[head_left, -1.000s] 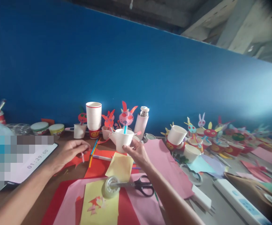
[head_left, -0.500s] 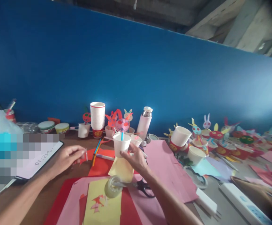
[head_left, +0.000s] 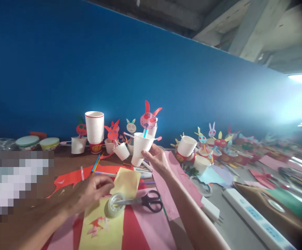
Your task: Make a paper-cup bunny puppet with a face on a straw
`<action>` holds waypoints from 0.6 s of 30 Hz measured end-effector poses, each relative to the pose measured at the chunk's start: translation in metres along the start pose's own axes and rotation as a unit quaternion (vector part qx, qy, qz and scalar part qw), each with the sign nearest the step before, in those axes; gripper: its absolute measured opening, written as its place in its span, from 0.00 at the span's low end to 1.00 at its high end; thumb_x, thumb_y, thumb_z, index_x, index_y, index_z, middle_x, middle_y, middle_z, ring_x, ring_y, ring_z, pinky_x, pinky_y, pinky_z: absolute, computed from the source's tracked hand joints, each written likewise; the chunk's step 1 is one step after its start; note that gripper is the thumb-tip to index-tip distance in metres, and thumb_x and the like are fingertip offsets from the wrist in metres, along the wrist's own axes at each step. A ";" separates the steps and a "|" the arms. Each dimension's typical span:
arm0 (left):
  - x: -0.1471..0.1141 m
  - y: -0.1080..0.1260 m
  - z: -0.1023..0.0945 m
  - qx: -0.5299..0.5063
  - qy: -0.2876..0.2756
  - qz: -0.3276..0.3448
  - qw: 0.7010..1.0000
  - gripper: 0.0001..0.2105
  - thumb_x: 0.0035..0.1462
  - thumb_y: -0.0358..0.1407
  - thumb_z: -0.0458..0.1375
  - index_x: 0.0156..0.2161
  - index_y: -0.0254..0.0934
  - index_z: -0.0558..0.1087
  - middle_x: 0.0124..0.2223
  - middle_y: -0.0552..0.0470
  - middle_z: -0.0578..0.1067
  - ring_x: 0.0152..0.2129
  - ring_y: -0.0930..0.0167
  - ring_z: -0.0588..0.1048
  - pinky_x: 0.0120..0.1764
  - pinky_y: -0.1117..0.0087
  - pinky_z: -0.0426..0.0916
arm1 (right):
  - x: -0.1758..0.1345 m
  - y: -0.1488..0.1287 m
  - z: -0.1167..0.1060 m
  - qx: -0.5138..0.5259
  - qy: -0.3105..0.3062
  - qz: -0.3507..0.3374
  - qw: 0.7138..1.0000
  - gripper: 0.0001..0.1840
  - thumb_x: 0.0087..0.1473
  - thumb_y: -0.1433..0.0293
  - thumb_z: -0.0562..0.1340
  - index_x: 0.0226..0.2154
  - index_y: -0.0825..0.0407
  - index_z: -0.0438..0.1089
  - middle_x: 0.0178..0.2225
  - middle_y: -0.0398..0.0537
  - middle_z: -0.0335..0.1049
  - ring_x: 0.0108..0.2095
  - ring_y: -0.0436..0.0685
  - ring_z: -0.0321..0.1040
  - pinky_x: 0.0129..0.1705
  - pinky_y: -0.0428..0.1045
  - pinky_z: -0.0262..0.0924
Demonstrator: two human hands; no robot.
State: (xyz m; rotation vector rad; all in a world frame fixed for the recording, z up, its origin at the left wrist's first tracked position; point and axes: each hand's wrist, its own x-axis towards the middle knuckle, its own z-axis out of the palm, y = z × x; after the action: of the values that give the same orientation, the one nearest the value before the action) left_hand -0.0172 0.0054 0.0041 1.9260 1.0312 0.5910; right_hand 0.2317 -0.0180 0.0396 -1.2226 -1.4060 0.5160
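My right hand (head_left: 158, 159) grips a white paper cup (head_left: 142, 147) by its side, lifted off the table. From the cup rises a blue straw (head_left: 145, 133) with a pink paper rabbit head (head_left: 148, 120) that has red ears and eyes. Arms with pink ends stick out from the cup's sides. My left hand (head_left: 97, 189), slightly blurred, has its fingers curled over the yellow paper (head_left: 126, 180), and nothing shows in them. Close to it are a tape roll (head_left: 116, 205) and black-handled scissors (head_left: 152, 201). A short pale strip (head_left: 82, 173) rests across cut red paper (head_left: 71, 178).
A tall stack of paper cups (head_left: 94, 126) stands behind on the left. Several rabbit-headed cups line the blue wall, including a small tipped cup (head_left: 122, 151). Pink sheets (head_left: 173, 187), a white charger (head_left: 210, 208) and a power strip (head_left: 257, 215) lie to the right.
My right hand has raised the cup, and its rabbit head now stands clear against the wall. My left hand has left the pale strip and moved right and nearer, towards the tape roll.
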 end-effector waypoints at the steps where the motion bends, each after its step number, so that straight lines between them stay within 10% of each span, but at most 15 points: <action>1: 0.000 0.006 0.008 0.028 -0.030 0.011 0.999 0.13 0.51 0.45 0.54 0.26 0.38 0.74 0.22 0.55 0.71 0.22 0.70 0.68 0.25 0.73 0.59 | -0.001 0.002 0.001 0.001 -0.001 -0.006 1.000 0.24 0.48 0.54 0.62 0.43 0.53 0.70 0.37 0.49 0.73 0.37 0.58 0.69 0.38 0.49 0.62; 8: 0.020 0.005 0.033 0.113 -0.039 0.132 0.984 0.11 0.54 0.38 0.50 0.29 0.40 0.74 0.32 0.51 0.75 0.31 0.67 0.73 0.35 0.71 0.62 | -0.019 0.016 -0.004 -0.057 0.001 -0.021 0.998 0.19 0.48 0.57 0.63 0.38 0.54 0.70 0.34 0.46 0.72 0.35 0.57 0.66 0.38 0.48 0.60; 18: 0.050 -0.014 0.022 0.158 0.075 0.001 0.985 0.16 0.48 0.44 0.54 0.40 0.39 0.73 0.33 0.49 0.73 0.29 0.62 0.73 0.31 0.67 0.62 | -0.045 0.038 0.005 -0.085 0.004 0.029 0.996 0.22 0.47 0.56 0.63 0.42 0.52 0.69 0.34 0.47 0.72 0.35 0.58 0.68 0.36 0.49 0.62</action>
State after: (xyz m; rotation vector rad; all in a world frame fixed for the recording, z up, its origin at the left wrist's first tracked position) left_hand 0.0199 0.0411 -0.0193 2.1835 1.2806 0.6102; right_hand 0.2332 -0.0421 -0.0145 -1.4040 -1.4329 0.4385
